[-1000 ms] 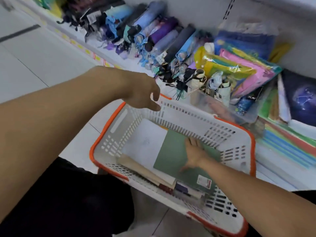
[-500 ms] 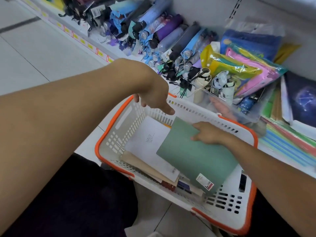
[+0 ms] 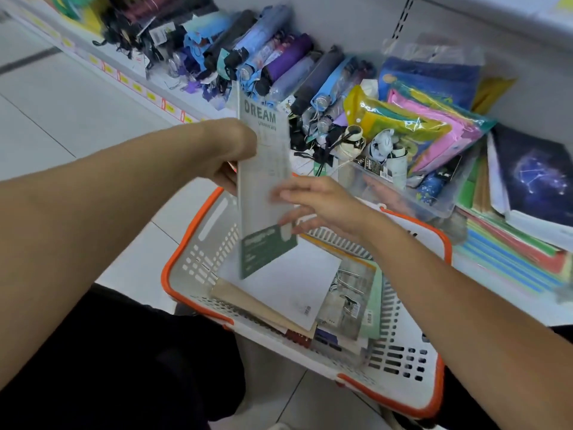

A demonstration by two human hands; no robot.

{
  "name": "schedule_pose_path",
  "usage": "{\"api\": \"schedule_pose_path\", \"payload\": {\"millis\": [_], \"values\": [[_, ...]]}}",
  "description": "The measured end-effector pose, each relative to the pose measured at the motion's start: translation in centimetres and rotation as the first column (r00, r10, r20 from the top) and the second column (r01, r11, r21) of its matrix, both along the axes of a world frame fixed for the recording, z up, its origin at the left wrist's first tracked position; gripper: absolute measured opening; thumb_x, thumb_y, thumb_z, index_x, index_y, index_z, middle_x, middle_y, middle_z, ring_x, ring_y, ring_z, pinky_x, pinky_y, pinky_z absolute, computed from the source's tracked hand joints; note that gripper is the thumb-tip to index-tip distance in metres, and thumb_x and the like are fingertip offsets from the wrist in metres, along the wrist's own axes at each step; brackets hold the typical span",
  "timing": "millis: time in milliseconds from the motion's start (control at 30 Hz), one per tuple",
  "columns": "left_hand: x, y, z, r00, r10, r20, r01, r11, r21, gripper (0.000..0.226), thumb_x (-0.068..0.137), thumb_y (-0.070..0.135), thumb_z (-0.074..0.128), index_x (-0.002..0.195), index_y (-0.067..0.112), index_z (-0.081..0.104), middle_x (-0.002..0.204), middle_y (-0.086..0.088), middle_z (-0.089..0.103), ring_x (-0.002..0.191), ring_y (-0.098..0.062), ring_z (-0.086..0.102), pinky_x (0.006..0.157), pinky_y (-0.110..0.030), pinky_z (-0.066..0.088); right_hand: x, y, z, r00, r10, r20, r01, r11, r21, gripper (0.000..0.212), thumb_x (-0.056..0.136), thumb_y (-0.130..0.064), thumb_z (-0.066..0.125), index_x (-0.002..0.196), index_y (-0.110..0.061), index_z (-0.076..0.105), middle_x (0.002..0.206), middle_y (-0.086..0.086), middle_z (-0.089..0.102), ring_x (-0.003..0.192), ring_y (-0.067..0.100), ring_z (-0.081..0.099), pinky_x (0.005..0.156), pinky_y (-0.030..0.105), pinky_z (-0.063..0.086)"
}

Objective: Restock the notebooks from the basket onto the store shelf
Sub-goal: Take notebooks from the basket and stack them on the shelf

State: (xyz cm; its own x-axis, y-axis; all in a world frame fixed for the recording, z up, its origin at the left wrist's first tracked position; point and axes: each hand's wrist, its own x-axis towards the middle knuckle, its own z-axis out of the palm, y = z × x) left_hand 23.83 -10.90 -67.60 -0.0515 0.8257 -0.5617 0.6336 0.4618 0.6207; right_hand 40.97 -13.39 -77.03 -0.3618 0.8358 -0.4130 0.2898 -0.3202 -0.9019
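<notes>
Head view: best done by keeping the DREAM notebook (image 3: 263, 169) upright and firmly gripped on its way to the notebook stacks (image 3: 508, 243) at the shelf's right end, steering clear of the umbrellas (image 3: 273, 66) and the clear tray (image 3: 400, 193). Held on edge above the basket (image 3: 198, 265), more notebooks (image 3: 291, 280) lying flat inside. Left hand (image 3: 229, 156) curled round the notebook's far edge, gripping it. Right hand (image 3: 316, 206) loosely spread, fingertips at the cover's lower part; actual contact blurred, cannot tell.
</notes>
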Motion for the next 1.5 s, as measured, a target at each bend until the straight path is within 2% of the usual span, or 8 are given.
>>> {"api": "schedule_pose_path", "payload": {"millis": [133,300,567,800,933,1133,1367,1500], "values": [[-1.2,1.0,2.5,0.972,-0.15,-0.18,0.158,0.987,0.027,0.017,0.102,0.009,0.038,0.108,0.006,0.053,0.087,-0.015,0.067,0.071,-0.028,0.068,0.052,-0.045,0.058,3.3,0.0,-11.5,0.697,0.107,0.709,-0.099,0.994,-0.052,0.088,0.065,-0.059,0.083,0.13,-0.007,0.055,0.133,0.012,0.058,0.114,0.03,0.058,0.094,0.039,0.049],[-2.5,1.6,3.6,0.937,-0.225,-0.267,0.229,0.973,-0.016,0.027,0.103,0.01,0.039,0.124,0.008,0.056,0.091,-0.012,0.069,0.079,-0.028,0.07,0.051,-0.046,0.058,4.0,-3.5,-18.1,0.487,0.114,0.866,-0.119,0.991,-0.064,0.131,0.051,-0.064,0.088,0.154,-0.017,0.021,0.156,0.007,0.023,0.145,0.032,0.022,0.113,0.047,0.035],[-3.3,2.1,3.1,0.948,-0.199,-0.25,0.191,0.98,-0.055,0.033,0.099,0.003,0.033,0.12,-0.006,0.057,0.103,-0.022,0.069,0.082,-0.034,0.07,0.061,-0.047,0.061,5.7,0.3,-9.6,0.718,0.439,0.54,-0.261,0.889,-0.376,0.04,0.096,-0.024,0.065,0.133,-0.017,0.051,0.115,-0.003,0.062,0.082,0.016,0.067,0.055,0.029,0.057],[-2.2,0.8,3.7,0.959,-0.23,-0.167,0.223,0.973,-0.055,0.024,0.097,0.001,0.034,0.1,-0.006,0.057,0.09,-0.02,0.067,0.073,-0.038,0.068,0.058,-0.048,0.059,5.3,0.6,10.9,0.824,0.05,0.565,-0.108,0.992,0.069,0.016,0.096,-0.007,0.06,0.112,-0.01,0.061,0.089,0.008,0.07,0.056,0.016,0.07,0.04,0.027,0.052],[0.3,-0.3,3.9,0.984,-0.088,0.155,0.102,0.991,-0.083,0.023,0.102,0.011,0.039,0.09,0.0,0.055,0.062,-0.013,0.064,0.049,-0.024,0.063,0.047,-0.036,0.058,3.6,-3.7,16.1,0.64,-0.19,0.745,-0.342,0.797,0.498,0.022,0.096,-0.015,0.054,0.118,-0.015,0.054,0.1,0.008,0.066,0.078,0.025,0.063,0.066,0.034,0.051],[3.0,-0.9,3.9,0.781,0.282,0.557,-0.285,0.955,-0.085,0.02,0.095,0.016,0.041,0.086,0.012,0.058,0.058,-0.005,0.063,0.042,-0.017,0.061,0.046,-0.032,0.057,0.8,-8.2,16.1,0.344,-0.154,0.926,-0.684,0.635,0.36,0.04,0.091,-0.008,0.045,0.127,-0.012,0.03,0.102,0.011,0.064,0.085,0.034,0.065,0.058,0.036,0.033],[2.3,-1.0,6.5,0.712,0.339,0.615,-0.413,0.91,-0.022,0.065,0.085,0.075,0.042,0.104,0.015,0.057,0.049,-0.004,0.063,0.043,-0.018,0.064,0.042,-0.028,0.052,1.6,-9.6,15.3,0.349,-0.176,0.921,-0.717,0.582,0.383,0.086,0.087,-0.013,0.06,0.153,-0.007,0.005,0.118,0.015,0.063,0.097,0.032,0.066,0.057,0.033,0.035],[3.8,-1.4,5.8,0.818,0.292,0.496,-0.375,0.924,0.075,0.033,0.083,0.014,0.074,0.109,0.001,0.059,0.074,-0.01,0.064,0.052,-0.018,0.062,0.041,-0.019,0.049,1.1,-10.3,15.1,0.314,-0.184,0.931,-0.767,0.529,0.363,0.083,0.088,-0.008,0.05,0.153,0.0,-0.001,0.107,0.014,0.065,0.09,0.032,0.065,0.049,0.033,0.028]]}}
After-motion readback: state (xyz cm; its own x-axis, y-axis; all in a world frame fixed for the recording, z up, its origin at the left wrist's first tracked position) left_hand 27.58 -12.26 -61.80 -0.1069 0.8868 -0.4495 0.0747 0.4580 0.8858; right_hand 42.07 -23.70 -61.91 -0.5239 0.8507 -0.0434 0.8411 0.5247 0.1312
